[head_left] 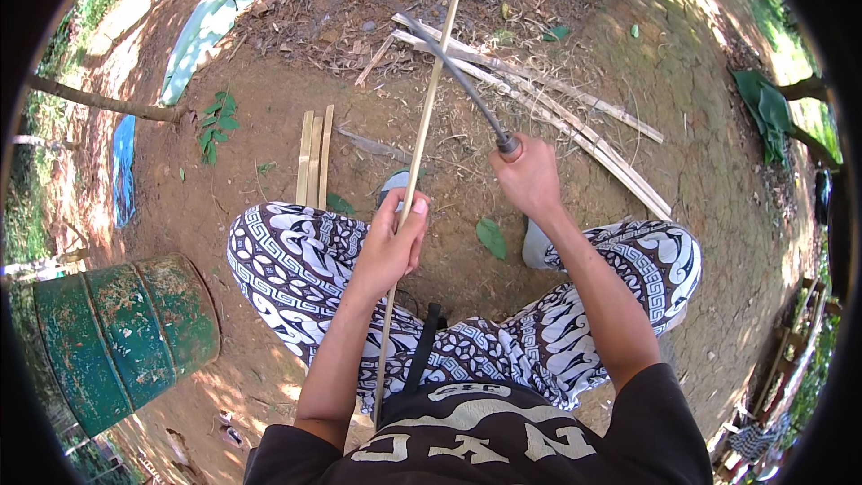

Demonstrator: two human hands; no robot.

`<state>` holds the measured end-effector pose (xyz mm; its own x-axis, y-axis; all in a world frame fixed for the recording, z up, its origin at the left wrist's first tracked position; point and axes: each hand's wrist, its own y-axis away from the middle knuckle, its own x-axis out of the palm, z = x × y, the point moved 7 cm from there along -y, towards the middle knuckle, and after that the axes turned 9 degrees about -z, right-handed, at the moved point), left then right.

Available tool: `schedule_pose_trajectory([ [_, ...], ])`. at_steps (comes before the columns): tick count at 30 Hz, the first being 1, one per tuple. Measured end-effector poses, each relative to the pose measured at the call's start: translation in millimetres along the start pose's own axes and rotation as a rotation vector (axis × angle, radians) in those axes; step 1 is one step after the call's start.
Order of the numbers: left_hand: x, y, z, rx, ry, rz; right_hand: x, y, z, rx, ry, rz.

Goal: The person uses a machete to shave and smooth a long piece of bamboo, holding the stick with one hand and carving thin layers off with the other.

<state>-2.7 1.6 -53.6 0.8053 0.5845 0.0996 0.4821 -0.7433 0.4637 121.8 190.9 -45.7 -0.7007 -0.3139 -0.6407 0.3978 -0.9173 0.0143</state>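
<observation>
A long pale bamboo strip [428,110] runs from beside my waist up toward the far side of the ground. My left hand [392,238] is closed around it near its middle, the thumb lying along the strip. In my right hand [528,178] is the handle of a long, thin, dark-bladed knife [478,100], its blade slanting up and to the left. The blade's far part passes close to the strip; whether they touch I cannot tell. My patterned trousers [620,278] show my knees spread wide on either side.
Several long split bamboo pieces [575,126] lie beyond my right hand. Shorter slats [314,157] rest beyond my left knee. Shavings [503,0] litter the far ground. A rusty green drum [126,332] is at the left, with a thin tree trunk [108,100] farther off.
</observation>
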Motion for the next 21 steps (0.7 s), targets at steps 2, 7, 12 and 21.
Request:
schedule_pose_trajectory([
  [2,-3.3,-5.0,5.4,0.005,-0.015,0.047,4.3,4.2,7.1,-0.113,-0.022,-0.041],
  [7,0.8,2.7,-8.9,0.008,0.0,0.024,16.1,20.7,24.7,-0.377,0.141,0.048],
  [12,-11.8,-1.9,-7.5,0.049,0.051,0.007,24.3,39.0,30.5,-0.565,0.147,0.102],
  [21,-6.6,6.7,-9.6,0.074,-0.073,-0.04,26.9,55.0,44.9,-0.713,0.086,0.077],
])
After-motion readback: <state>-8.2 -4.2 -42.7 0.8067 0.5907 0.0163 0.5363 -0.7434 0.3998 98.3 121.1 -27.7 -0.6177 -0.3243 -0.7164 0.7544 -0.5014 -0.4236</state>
